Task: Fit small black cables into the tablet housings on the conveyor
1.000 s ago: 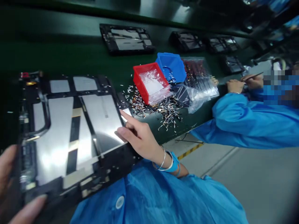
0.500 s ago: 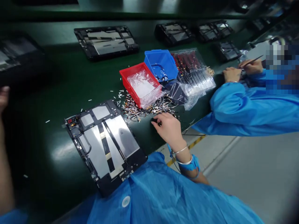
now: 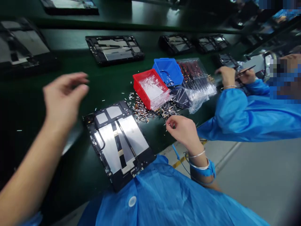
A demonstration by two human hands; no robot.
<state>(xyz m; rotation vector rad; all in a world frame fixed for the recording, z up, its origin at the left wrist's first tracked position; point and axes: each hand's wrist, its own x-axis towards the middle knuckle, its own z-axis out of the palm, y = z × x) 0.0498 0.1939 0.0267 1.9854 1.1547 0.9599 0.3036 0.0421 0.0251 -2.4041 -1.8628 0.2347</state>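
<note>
My left hand [image 3: 64, 99] is above the bench, left of the opened tablet, with thumb and fingers apart and nothing seen between them. The opened tablet [image 3: 138, 133] lies at the bench's front edge, its silver battery plates and black ribbon cables showing. To its right, my right hand [image 3: 183, 130] is closed in a pinch beside a heap of small cable pieces [image 3: 141, 114]. Whatever is between those fingertips is too small to make out. A blue wrist strap [image 3: 209, 169] is around my right wrist.
A red bin [image 3: 142, 91] holding white slips and plastic film touches a blue bin [image 3: 168, 67]. Behind lie more opened tablets [image 3: 115, 48]. Clear trays of cables [image 3: 195, 75] stand right, near a co-worker's hands [image 3: 227, 76] and blue sleeve.
My left hand has come in from the left edge toward the tablet. The small black thing seen at my right fingertips before no longer shows clearly. The view has shifted.
</note>
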